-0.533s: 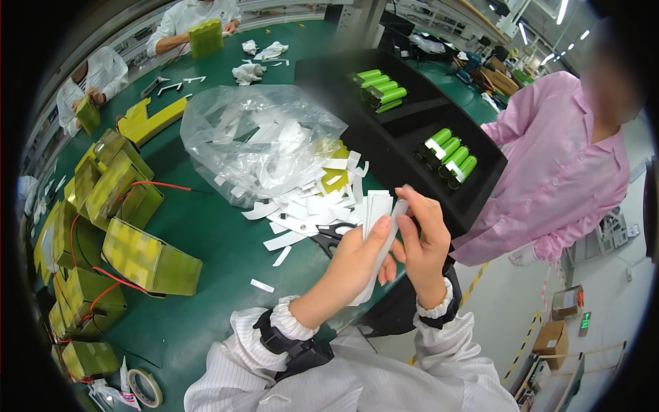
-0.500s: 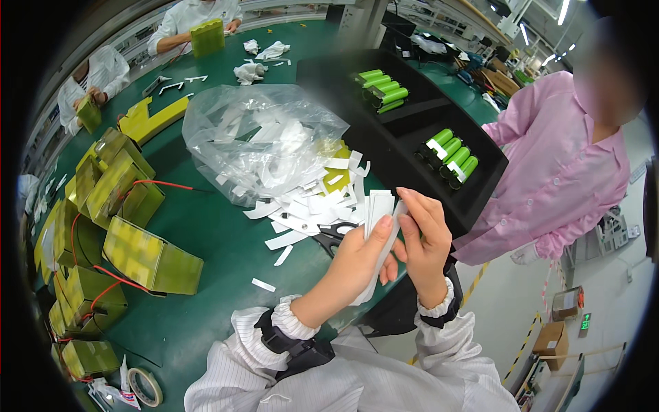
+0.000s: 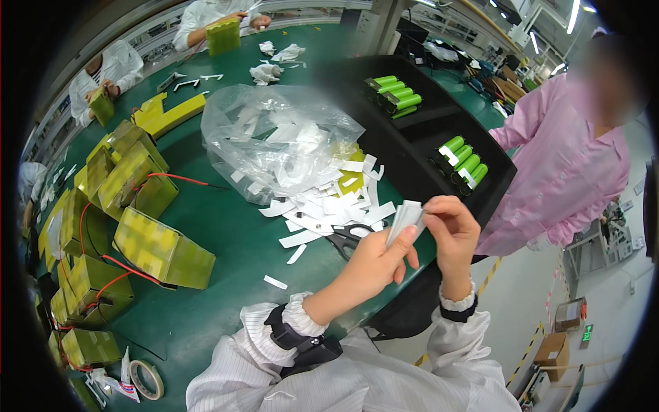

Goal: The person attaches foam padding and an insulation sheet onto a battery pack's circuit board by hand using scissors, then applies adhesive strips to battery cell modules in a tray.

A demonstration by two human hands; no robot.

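Note:
My left hand [image 3: 377, 259] is closed around a small stack of white strips [image 3: 406, 221], its thumb lying on top. The far ends of the strips stick up between my two hands. My right hand [image 3: 454, 230] is bent in a pinch, thumb and index fingertip at the upper right edge of the stack. Exactly which strip its fingertips grip is hidden. Just beyond my left hand, black-handled scissors [image 3: 341, 240] lie partly under a pile of loose white strips [image 3: 322, 214]. The pile spills out of a clear plastic bag [image 3: 226, 130].
Yellow-wrapped battery packs [image 3: 165, 248] with red wires crowd the table's left side. A black tray [image 3: 412, 147] at the right holds green cylindrical cells [image 3: 468, 165]. A tape roll [image 3: 146, 380] lies near left. A person in pink [image 3: 556, 151] stands right; two others work at the far side.
The stack has tilted, so its long lower part no longer shows below my left hand. My right hand has shifted right and its fingers have curled to a pinch. The view has turned slightly.

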